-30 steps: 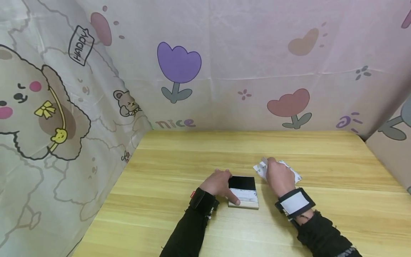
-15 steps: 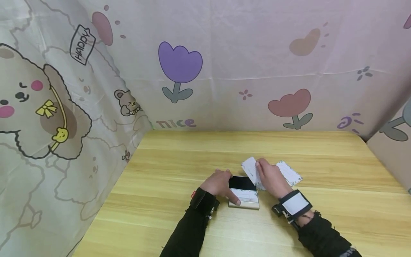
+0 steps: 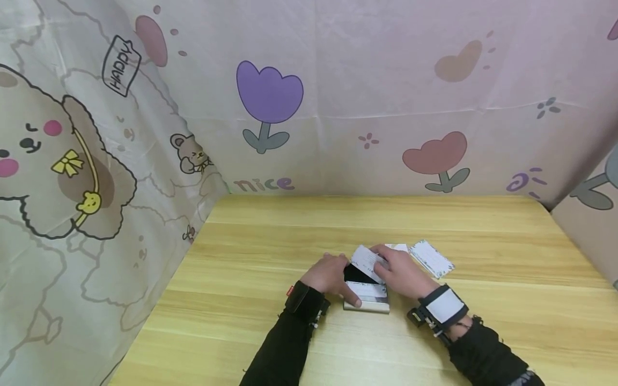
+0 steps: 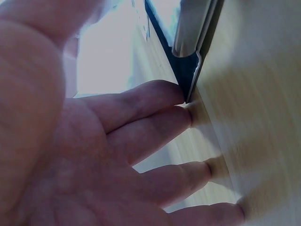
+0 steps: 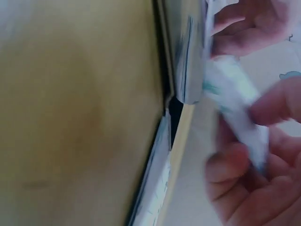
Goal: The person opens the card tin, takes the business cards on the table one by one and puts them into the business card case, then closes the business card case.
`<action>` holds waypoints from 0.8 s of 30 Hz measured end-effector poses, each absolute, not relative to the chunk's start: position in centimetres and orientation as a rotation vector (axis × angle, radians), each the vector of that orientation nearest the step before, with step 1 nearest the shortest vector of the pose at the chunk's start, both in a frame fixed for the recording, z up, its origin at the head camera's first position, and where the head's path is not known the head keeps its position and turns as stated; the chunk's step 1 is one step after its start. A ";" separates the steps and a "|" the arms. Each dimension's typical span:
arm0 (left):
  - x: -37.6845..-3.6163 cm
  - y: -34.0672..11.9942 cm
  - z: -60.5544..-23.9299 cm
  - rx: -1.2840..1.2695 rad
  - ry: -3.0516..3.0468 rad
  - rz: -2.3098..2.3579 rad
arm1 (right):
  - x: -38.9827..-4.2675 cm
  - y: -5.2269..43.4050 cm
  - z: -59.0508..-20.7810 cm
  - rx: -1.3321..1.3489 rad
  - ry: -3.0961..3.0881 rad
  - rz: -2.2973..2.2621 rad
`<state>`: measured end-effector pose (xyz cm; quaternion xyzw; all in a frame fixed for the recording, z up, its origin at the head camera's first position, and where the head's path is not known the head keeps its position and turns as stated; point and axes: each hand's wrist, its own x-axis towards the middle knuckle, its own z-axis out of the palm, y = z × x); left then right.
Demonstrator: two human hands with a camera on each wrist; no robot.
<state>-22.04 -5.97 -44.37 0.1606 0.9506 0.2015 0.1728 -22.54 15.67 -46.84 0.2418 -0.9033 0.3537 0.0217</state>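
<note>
A flat metal business card case (image 3: 379, 308) lies unfolded on the table, its far half black inside and its near half holding white cards (image 3: 370, 290). My left hand (image 3: 326, 276) steadies it at the left side, thumb on the near half and forefinger at the far left. In the left wrist view, the fingertips of that hand meet the table beside the case corner (image 4: 190, 70). Between thumb and fingers my right hand (image 3: 405, 274) pinches a white printed business card (image 3: 365, 260), tilted over the black half. The right wrist view shows this card (image 5: 237, 101) close up, blurred.
A white card with a leafy border (image 3: 431, 258) lies on the wooden table (image 3: 270, 241) right of the case. Behind the right hand, another card (image 3: 398, 247) shows only its far edge. A printed cloth (image 3: 338, 161) hangs along the table's back and left.
My right hand has lifted a card from beside the case and brought it left, over the black half. A card edge now shows behind that hand. My left hand has stayed in place.
</note>
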 end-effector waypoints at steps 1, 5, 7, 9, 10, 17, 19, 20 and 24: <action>-22.1 -5.9 -44.4 0.456 2.696 0.572 | -22.5 15.7 -46.8 0.751 -2.791 1.106; -22.0 -6.0 -44.3 0.452 2.692 0.577 | -22.5 15.9 -46.7 0.770 -2.787 1.141; -22.0 -6.0 -44.3 0.450 2.684 0.596 | -22.5 16.0 -46.6 0.787 -2.817 1.123; -22.0 -6.1 -44.2 0.450 2.675 0.614 | -22.6 16.1 -46.6 0.822 -2.842 1.093; -22.0 -6.1 -44.2 0.451 2.671 0.625 | -22.7 16.1 -46.6 0.850 -2.852 1.082; -22.0 -6.0 -44.0 0.464 2.674 0.642 | -22.8 16.1 -46.7 0.982 -2.850 1.012; -21.9 -6.0 -44.0 0.459 2.673 0.646 | -22.7 16.2 -46.7 0.990 -2.855 1.018; -21.9 -6.0 -44.0 0.456 2.671 0.648 | -22.6 16.2 -46.6 0.992 -2.864 1.025; -21.9 -6.0 -44.0 0.442 2.670 0.653 | -22.5 16.1 -46.6 1.020 -2.909 1.087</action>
